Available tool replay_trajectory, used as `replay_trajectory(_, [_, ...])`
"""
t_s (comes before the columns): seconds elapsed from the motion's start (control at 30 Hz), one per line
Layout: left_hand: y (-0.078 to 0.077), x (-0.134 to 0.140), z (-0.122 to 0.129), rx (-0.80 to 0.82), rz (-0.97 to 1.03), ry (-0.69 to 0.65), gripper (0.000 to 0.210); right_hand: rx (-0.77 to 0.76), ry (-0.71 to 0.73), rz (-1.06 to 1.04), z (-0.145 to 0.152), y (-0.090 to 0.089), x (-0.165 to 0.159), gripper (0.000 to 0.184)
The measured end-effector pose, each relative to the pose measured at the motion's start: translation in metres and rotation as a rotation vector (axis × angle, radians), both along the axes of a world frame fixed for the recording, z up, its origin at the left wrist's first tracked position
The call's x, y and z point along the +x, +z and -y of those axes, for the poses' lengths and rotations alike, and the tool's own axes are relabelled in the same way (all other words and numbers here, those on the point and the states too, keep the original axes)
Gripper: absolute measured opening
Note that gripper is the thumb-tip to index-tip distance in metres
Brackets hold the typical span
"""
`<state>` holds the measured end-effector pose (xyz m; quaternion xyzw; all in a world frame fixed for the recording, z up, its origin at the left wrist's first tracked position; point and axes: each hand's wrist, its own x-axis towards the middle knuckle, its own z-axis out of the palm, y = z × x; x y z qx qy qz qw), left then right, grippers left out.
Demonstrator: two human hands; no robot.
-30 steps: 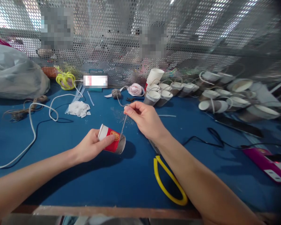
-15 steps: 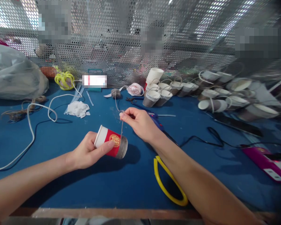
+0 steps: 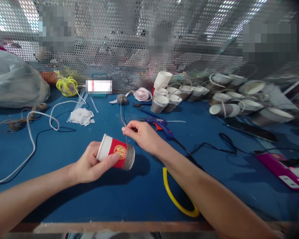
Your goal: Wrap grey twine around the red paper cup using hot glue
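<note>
My left hand (image 3: 92, 163) is wrapped round a paper cup (image 3: 119, 152), white and red with a gold emblem, tilted on its side with its mouth to the left. Grey yarn is wound in a band round the base end of the cup. Just above that end, my right hand (image 3: 142, 135) pinches the grey yarn (image 3: 122, 114) between thumb and forefinger. From the pinch the strand runs down to the cup and back to a small yarn ball (image 3: 122, 99). Behind my right hand lies a blue glue gun (image 3: 161, 124) with a red trigger.
Several yarn-wrapped cups (image 3: 160, 103) with handles stand at the back and right, beside a white cup stack (image 3: 162, 79). A yellow ring (image 3: 175, 199) lies by my right forearm. A purple power strip (image 3: 279, 166), white cable (image 3: 32, 132) and plastic bag (image 3: 15, 79) are at the sides.
My right hand has come down and slightly left, nearer the cup, still pinching the yarn. More of the glue gun shows. The left hand keeps its grip on the cup.
</note>
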<state>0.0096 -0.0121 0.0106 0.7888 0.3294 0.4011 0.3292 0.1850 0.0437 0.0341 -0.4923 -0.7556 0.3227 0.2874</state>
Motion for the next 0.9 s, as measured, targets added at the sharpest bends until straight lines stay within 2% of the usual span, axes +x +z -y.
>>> replay_trajectory(0.17, [0.002, 0.0, 0.0, 0.021, 0.094, -0.007, 0.036, -0.057, 0.007, 0.021, 0.002, -0.001, -0.002, 0.023])
replay_trajectory(0.23, [0.002, 0.0, 0.0, -0.036, 0.126, 0.008, 0.035, -0.075, 0.015, 0.017, 0.003, -0.002, -0.003, 0.023])
replay_trajectory(0.3, [0.003, 0.0, 0.0, -0.166, 0.196, 0.05, 0.034, -0.095, 0.022, -0.007, 0.002, -0.005, -0.004, 0.024])
replay_trajectory(0.43, [0.009, 0.006, -0.006, -0.564, 0.497, 0.155, 0.031, -0.167, 0.02, -0.026, -0.006, -0.015, -0.006, 0.028])
replay_trajectory(0.53, [0.018, 0.01, -0.018, -0.817, 0.678, 0.226, 0.024, -0.112, -0.019, 0.041, -0.015, -0.016, -0.002, 0.03])
replay_trajectory(0.63, [0.019, 0.011, -0.032, -0.935, 0.748, 0.24, 0.024, -0.012, -0.09, 0.058, -0.016, -0.008, 0.005, 0.03])
replay_trajectory(0.7, [0.015, 0.01, -0.038, -1.008, 0.744, 0.288, 0.023, 0.036, -0.08, 0.038, -0.009, -0.001, 0.007, 0.029])
replay_trajectory(0.8, [0.007, 0.011, -0.04, -1.083, 0.742, 0.306, 0.023, 0.0, 0.02, 0.011, 0.007, 0.004, 0.005, 0.022])
replay_trajectory(0.9, [0.003, 0.013, -0.038, -1.097, 0.748, 0.308, 0.023, -0.085, 0.058, -0.037, 0.018, 0.001, 0.001, 0.018])
